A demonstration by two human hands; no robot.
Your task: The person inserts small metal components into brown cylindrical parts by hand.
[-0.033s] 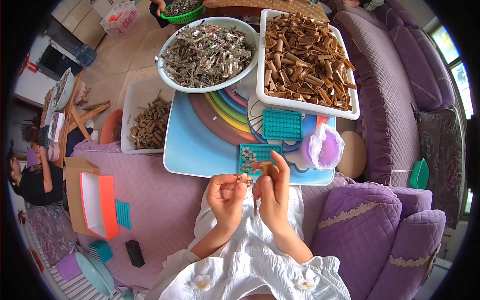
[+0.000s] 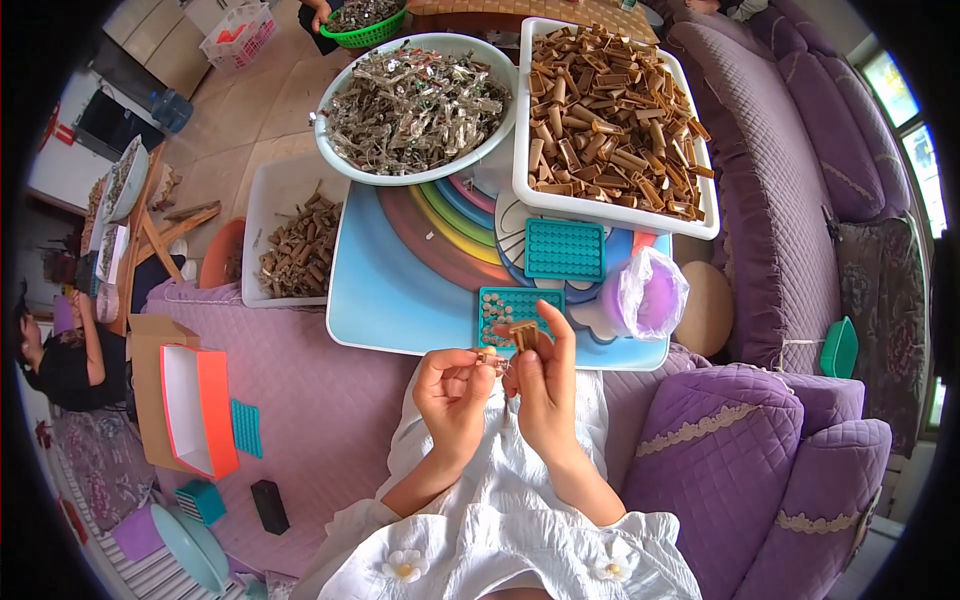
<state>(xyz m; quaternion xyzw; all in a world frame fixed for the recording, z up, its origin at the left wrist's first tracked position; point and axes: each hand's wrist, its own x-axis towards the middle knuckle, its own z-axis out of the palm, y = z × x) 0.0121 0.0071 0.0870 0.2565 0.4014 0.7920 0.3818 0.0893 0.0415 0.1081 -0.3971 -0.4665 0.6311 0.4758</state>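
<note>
My left hand (image 2: 452, 400) pinches a small shiny, see-through part (image 2: 488, 361) between thumb and forefinger. Close beside it, my right hand (image 2: 545, 395) grips a brown half-tube casing (image 2: 523, 335), with the forefinger raised. A thin strand seems to hang below the right fingers; its kind is too small to make out. Just beyond both hands lies a teal tray with round pockets (image 2: 520, 298), small round pale pieces in its left part. My fingers cover its near edge. A second teal tray (image 2: 565, 250) lies behind it, its pockets showing no pieces.
The rainbow-patterned low table (image 2: 385, 300) carries a basin (image 2: 330, 150) of crumpled clear parts, a white bin (image 2: 622, 222) of brown casings and a bag-lined purple tub (image 2: 650, 295). At left are a clear bin (image 2: 262, 220) and orange box (image 2: 215, 410). A person (image 2: 70, 350) sits far left.
The brown casing in my right hand has tilted and shifted slightly left, and the right fingers have moved with it. My left hand stays almost still.
</note>
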